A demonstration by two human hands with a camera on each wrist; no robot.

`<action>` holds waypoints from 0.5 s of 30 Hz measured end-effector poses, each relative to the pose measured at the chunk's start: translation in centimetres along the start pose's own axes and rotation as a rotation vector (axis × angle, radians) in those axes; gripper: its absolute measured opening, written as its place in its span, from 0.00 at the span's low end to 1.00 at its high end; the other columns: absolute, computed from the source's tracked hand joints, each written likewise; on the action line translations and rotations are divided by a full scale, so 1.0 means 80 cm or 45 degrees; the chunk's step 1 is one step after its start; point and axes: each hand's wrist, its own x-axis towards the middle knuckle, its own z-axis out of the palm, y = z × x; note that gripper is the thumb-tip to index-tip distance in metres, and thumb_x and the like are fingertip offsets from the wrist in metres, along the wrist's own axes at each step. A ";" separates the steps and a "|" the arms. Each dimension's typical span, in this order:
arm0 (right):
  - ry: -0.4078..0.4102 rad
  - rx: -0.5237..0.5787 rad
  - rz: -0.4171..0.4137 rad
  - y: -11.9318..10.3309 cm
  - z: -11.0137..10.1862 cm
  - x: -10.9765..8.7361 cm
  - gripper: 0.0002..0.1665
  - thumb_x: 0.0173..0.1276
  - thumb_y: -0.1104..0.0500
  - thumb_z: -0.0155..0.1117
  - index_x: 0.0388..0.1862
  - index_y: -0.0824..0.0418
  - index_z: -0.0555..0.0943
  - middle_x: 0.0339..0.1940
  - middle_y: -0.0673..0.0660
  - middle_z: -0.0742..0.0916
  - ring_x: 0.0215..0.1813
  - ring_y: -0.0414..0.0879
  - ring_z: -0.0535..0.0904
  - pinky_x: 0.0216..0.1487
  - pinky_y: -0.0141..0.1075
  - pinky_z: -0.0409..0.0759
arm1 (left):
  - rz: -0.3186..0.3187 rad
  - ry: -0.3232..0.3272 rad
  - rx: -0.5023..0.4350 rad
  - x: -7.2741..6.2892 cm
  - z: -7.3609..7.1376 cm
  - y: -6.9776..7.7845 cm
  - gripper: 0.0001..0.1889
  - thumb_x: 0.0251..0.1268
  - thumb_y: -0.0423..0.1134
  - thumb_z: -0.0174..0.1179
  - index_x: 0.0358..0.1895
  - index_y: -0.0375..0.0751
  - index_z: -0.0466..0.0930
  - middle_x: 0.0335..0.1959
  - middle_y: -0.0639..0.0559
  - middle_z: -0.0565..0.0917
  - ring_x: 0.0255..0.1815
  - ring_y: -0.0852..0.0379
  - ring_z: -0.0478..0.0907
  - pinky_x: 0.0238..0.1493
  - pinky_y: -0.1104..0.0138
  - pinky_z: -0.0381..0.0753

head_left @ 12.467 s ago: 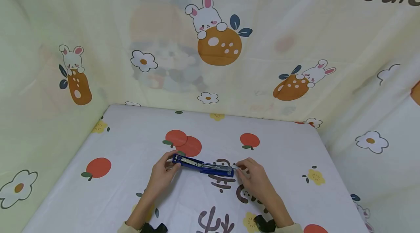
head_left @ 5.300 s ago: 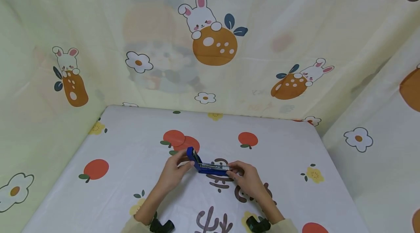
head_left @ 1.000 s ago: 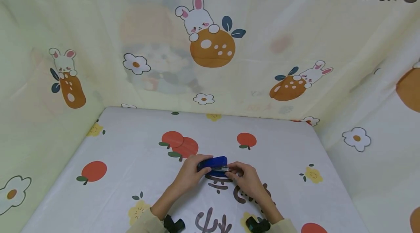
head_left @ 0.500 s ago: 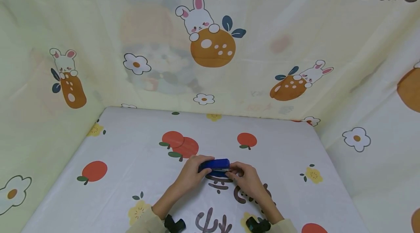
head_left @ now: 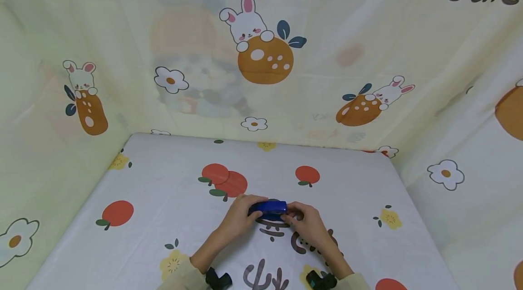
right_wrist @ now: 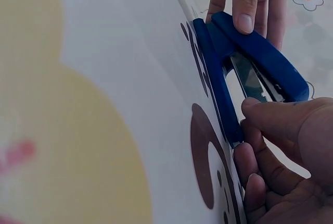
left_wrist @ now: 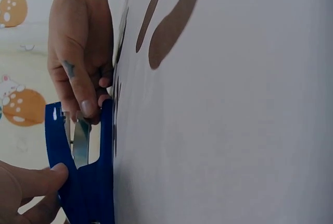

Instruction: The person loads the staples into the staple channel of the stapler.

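Note:
A blue stapler (head_left: 273, 208) lies on the tablecloth in front of me. My left hand (head_left: 239, 213) grips its top cover near the hinged end, thumb on the near side and fingers behind. At the other end, my right hand (head_left: 305, 223) pinches the tip of the metal staple magazine (right_wrist: 246, 75) between thumb and fingers. In the right wrist view the cover (right_wrist: 265, 52) stands at an angle above the magazine, and a gap separates the magazine from the base (right_wrist: 218, 88). Whether staples are inside is hidden.
The tablecloth (head_left: 163, 181) carries printed fruit, flowers and brown figures. Patterned curtains (head_left: 196, 31) hang behind the table and at both sides. A black wrist camera (head_left: 218, 279) sits on the left wrist, another black camera (head_left: 321, 280) on the right.
Earlier the stapler was spread almost flat; its cover then swung up and over to the right. During the last second the cover came down further over the magazine. Both hands stayed nearly in place.

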 end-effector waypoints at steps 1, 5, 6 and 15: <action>-0.001 0.001 -0.001 0.000 0.000 0.000 0.11 0.68 0.63 0.76 0.48 0.55 0.90 0.32 0.47 0.89 0.35 0.39 0.76 0.37 0.28 0.74 | 0.004 -0.001 0.001 0.000 0.000 0.000 0.19 0.74 0.32 0.65 0.65 0.42 0.84 0.61 0.45 0.88 0.62 0.46 0.79 0.62 0.52 0.85; 0.004 -0.004 0.002 0.000 0.001 0.000 0.12 0.67 0.63 0.76 0.48 0.56 0.90 0.32 0.47 0.89 0.36 0.40 0.76 0.37 0.28 0.74 | 0.011 -0.009 0.003 0.000 0.000 0.000 0.19 0.74 0.32 0.65 0.65 0.41 0.84 0.61 0.45 0.89 0.62 0.46 0.79 0.61 0.54 0.84; 0.006 -0.008 0.003 0.000 0.001 0.000 0.12 0.67 0.64 0.77 0.49 0.56 0.90 0.32 0.47 0.89 0.36 0.40 0.76 0.37 0.28 0.74 | 0.012 -0.010 0.001 0.000 0.001 -0.001 0.19 0.74 0.32 0.65 0.65 0.41 0.84 0.61 0.45 0.89 0.62 0.46 0.79 0.61 0.54 0.84; 0.017 -0.009 0.011 -0.001 0.003 -0.001 0.13 0.67 0.66 0.76 0.49 0.56 0.90 0.32 0.47 0.89 0.36 0.40 0.77 0.37 0.28 0.75 | 0.035 -0.010 0.018 -0.001 0.003 -0.005 0.19 0.74 0.32 0.65 0.65 0.41 0.84 0.61 0.44 0.89 0.61 0.46 0.80 0.61 0.54 0.85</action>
